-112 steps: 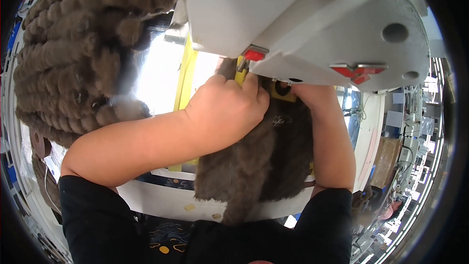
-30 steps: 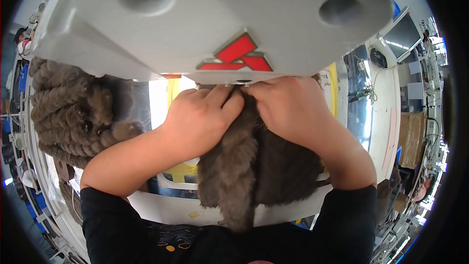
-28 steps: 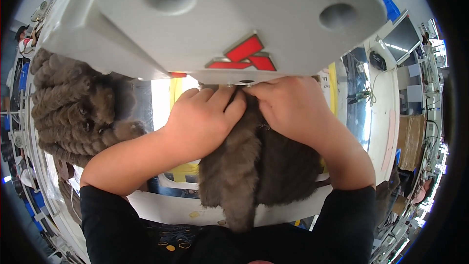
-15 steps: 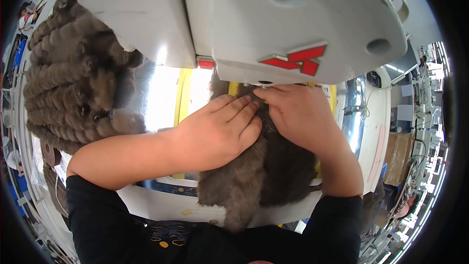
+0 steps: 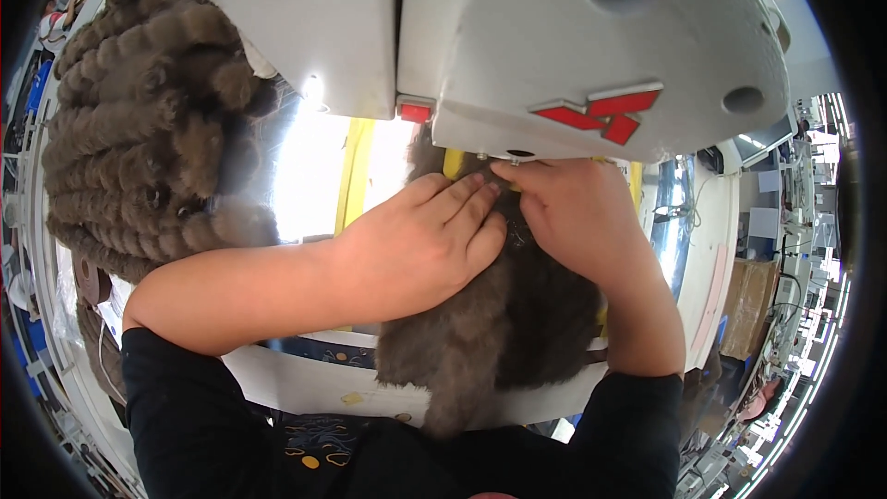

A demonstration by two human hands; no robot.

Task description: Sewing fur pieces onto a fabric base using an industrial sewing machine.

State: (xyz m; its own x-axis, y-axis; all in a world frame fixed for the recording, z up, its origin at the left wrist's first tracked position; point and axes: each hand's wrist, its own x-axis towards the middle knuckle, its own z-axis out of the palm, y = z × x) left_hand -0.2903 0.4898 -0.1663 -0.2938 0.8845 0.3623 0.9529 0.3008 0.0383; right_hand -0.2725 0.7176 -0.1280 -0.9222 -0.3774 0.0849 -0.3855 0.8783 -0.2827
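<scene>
A brown fur piece (image 5: 545, 333) lies under the grey sewing machine head (image 5: 517, 46) and hangs toward my body over the bed's near edge. My left hand (image 5: 416, 245) comes across from the left, its fingers close together and pressed down on the fur; its thumb is hidden beneath. At the right, my right hand (image 5: 582, 212) pinches the fur with thumb and forefinger just below the head. The fingertips of both hands nearly meet there. The machine head hides whatever part works on the fur. A paler fur strip (image 5: 457, 360) runs down from beside my left hand.
A large heap of ribbed brown fur (image 5: 148, 129) fills the left of the table. Yellow strips (image 5: 356, 176) cross the shiny machine bed. Beyond the right edge stand a cardboard box (image 5: 747, 310) and more machines. Another person (image 5: 55, 23) is far off at upper left.
The machine head and fur heap appear shifted slightly in the picture as the view turns. Both hands keep their hold on the fur, with only slight finger movement.
</scene>
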